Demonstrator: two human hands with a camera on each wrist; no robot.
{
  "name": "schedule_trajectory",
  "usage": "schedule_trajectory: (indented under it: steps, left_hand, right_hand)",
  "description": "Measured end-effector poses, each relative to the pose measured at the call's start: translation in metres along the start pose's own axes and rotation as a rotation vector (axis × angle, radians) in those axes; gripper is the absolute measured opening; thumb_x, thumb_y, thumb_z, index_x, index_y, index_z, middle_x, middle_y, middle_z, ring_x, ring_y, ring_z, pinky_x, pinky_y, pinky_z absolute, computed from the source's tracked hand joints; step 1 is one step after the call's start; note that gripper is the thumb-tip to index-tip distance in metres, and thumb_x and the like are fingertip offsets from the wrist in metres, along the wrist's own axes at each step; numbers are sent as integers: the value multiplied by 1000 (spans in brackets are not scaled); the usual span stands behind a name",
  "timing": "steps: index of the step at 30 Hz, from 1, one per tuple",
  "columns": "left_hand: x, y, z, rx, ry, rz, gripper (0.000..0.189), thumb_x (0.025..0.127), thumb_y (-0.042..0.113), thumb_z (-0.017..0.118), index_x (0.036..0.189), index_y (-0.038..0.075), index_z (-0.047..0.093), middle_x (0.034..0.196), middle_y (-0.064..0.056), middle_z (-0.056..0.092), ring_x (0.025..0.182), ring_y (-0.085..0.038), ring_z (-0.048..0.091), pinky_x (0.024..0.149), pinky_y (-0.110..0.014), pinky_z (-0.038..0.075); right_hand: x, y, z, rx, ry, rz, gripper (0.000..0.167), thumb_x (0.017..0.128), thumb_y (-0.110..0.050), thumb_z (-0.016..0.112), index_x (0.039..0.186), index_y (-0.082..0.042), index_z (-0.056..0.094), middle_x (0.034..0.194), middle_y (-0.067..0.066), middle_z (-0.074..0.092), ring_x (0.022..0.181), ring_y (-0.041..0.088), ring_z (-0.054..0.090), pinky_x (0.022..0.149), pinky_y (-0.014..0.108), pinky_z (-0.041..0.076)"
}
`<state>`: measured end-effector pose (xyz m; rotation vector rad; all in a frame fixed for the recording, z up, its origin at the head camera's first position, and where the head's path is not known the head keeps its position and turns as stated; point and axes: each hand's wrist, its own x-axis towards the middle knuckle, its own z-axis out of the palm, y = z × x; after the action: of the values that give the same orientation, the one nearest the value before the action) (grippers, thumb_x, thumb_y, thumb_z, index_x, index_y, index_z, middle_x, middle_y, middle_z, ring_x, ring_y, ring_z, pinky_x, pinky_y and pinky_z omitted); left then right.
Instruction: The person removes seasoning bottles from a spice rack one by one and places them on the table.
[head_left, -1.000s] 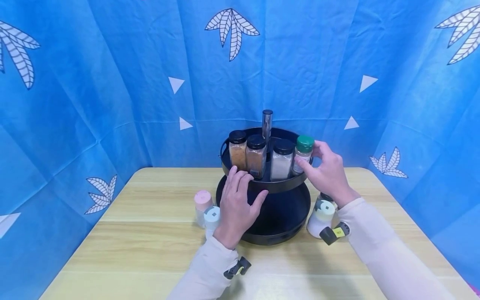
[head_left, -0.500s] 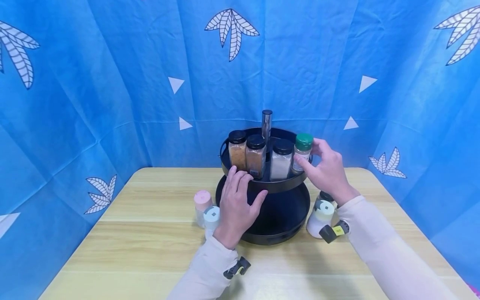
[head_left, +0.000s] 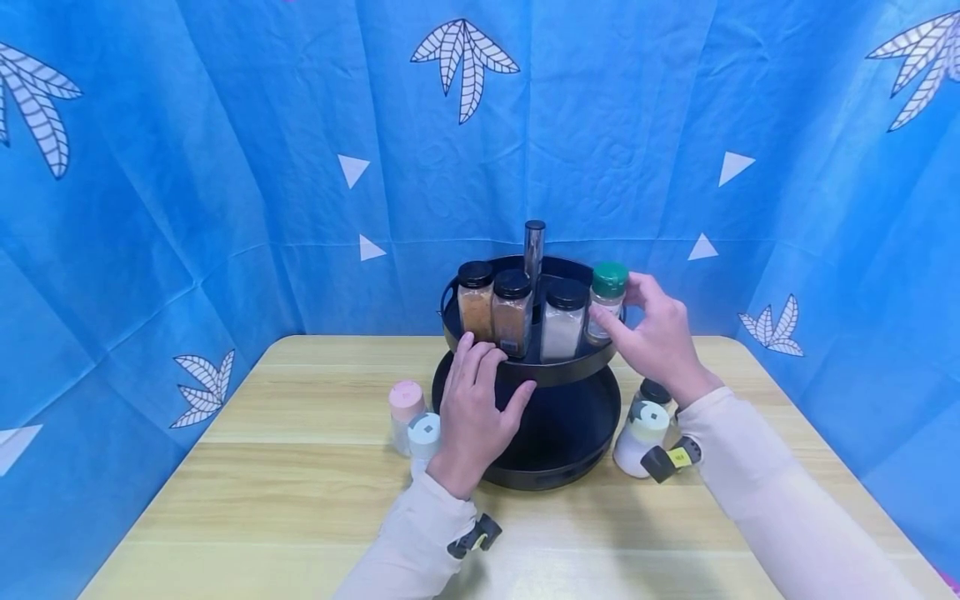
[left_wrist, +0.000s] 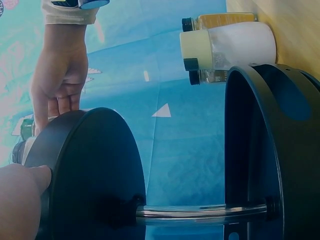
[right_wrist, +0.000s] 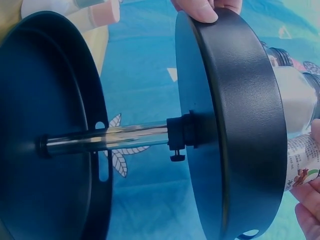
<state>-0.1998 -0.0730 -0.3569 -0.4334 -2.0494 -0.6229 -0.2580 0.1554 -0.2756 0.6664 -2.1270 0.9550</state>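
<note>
The right hand [head_left: 663,337] pinches the green-capped jar [head_left: 607,306] at the right of the black upper tray [head_left: 562,372]; the fine print on its label [right_wrist: 303,157] is too small to read. The left hand [head_left: 476,412], thumb spread from fingers, rests against the tray's near-left wall.

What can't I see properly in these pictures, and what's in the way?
- Head view: the bottom of the pale-blue-capped white bottle, hidden by the left hand and its cream sleeve.
- Head view: much of the black-lidded clear jar behind the white cone-shaped bottle that hides it.
- Right wrist view: the lid of the green-lidded clear jar, cut off by the right edge; its white label's print is too small.
- Left wrist view: most of the left hand, cut off by the left edge.
</note>
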Motion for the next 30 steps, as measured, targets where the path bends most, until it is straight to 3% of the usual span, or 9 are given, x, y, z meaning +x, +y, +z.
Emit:
schedule_trajectory:
  steps: [30]
  left_hand:
    - [1,1,-2,14,-6,5,49,81,31,79,114,3,57,123,-16,57,133,-35,42,109,-48,33]
  right_hand:
    - [10,-5,-10,-1,22,-26,44,84,-12,75,120,6,56,104,20,67,94,35,64,83,51,50]
